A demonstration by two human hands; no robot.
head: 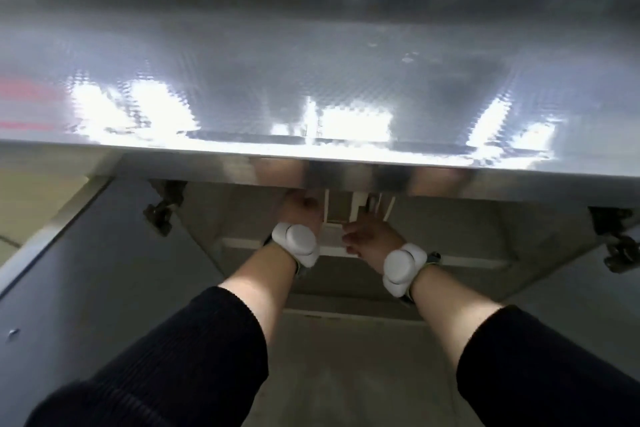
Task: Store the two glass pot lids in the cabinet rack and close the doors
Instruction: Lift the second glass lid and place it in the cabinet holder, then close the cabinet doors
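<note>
Both my arms reach into the open cabinet under a steel countertop (pixel 311 80). My left hand (pixel 300 210) is deep inside, its fingers hidden behind the counter's front edge. My right hand (pixel 367 236) is a little nearer, with its fingers curled toward the left. Between and just beyond the hands stand thin white uprights of the cabinet rack (pixel 356 208). The view is blurred and I cannot make out a glass lid, or whether either hand holds one. Each wrist carries a white band.
The left cabinet door (pixel 86 270) stands swung open at the left, with a hinge (pixel 161 211) at its top. The right door (pixel 581 305) is open too, with its hinge (pixel 620 253) showing. The counter edge overhangs the cabinet opening. Grey floor lies below.
</note>
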